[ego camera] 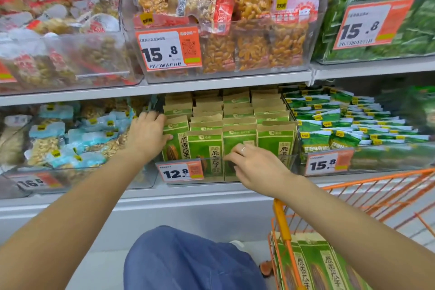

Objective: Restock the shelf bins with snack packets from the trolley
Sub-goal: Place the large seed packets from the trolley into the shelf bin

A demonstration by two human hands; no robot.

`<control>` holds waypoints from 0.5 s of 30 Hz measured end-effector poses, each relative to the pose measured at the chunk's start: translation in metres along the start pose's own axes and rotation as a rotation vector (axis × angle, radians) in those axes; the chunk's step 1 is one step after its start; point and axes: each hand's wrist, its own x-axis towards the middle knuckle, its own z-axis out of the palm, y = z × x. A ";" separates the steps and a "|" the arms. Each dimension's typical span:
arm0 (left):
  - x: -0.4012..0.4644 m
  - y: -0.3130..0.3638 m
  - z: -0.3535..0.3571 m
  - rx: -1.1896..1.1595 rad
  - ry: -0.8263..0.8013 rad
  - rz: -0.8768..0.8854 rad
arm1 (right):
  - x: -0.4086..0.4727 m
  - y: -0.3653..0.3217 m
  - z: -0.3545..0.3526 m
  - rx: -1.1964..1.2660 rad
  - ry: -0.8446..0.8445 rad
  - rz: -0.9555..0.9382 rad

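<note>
Fingers of the left hand (147, 134) curl around the leftmost packet (175, 141) in the clear bin (290, 160), at nine o'clock from the right hand (253, 167), whose fingertips pinch a middle packet (239, 139). Packets stand upright, long axis vertical, fronts facing out. More lie in the orange trolley (281, 221) at five o'clock.
</note>
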 end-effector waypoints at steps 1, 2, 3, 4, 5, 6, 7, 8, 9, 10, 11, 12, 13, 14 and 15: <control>-0.001 0.000 0.002 -0.042 0.015 -0.008 | -0.003 0.001 -0.004 0.016 -0.009 -0.015; -0.005 0.001 0.002 -0.121 0.058 -0.021 | -0.009 0.003 -0.010 0.025 -0.010 -0.024; -0.010 0.004 0.000 -0.224 0.126 -0.034 | -0.015 0.008 -0.017 0.032 0.004 -0.023; -0.017 0.008 -0.003 -0.331 0.215 -0.035 | -0.024 0.014 -0.025 0.045 0.034 -0.012; -0.026 0.017 -0.008 -0.429 0.313 -0.012 | -0.035 0.020 -0.033 0.066 0.073 0.009; -0.036 0.029 -0.015 -0.504 0.406 0.040 | -0.048 0.027 -0.039 0.090 0.121 0.034; -0.047 0.043 -0.023 -0.558 0.472 0.111 | -0.063 0.033 -0.045 0.114 0.171 0.056; -0.059 0.061 -0.029 -0.603 0.503 0.191 | -0.079 0.038 -0.049 0.129 0.198 0.075; -0.071 0.079 -0.034 -0.644 0.505 0.280 | -0.095 0.042 -0.053 0.130 0.201 0.083; -0.082 0.099 -0.037 -0.679 0.480 0.373 | -0.111 0.046 -0.055 0.119 0.183 0.073; -0.090 0.119 -0.037 -0.710 0.426 0.465 | -0.126 0.048 -0.057 0.100 0.154 0.053; -0.098 0.139 -0.035 -0.736 0.348 0.548 | -0.141 0.051 -0.059 0.078 0.125 0.032; -0.103 0.158 -0.031 -0.757 0.257 0.612 | -0.153 0.053 -0.062 0.054 0.101 0.008; -0.107 0.177 -0.026 -0.768 0.173 0.655 | -0.163 0.053 -0.064 0.028 0.080 -0.018; -0.109 0.194 -0.020 -0.765 0.101 0.677 | -0.171 0.054 -0.066 0.005 0.052 -0.039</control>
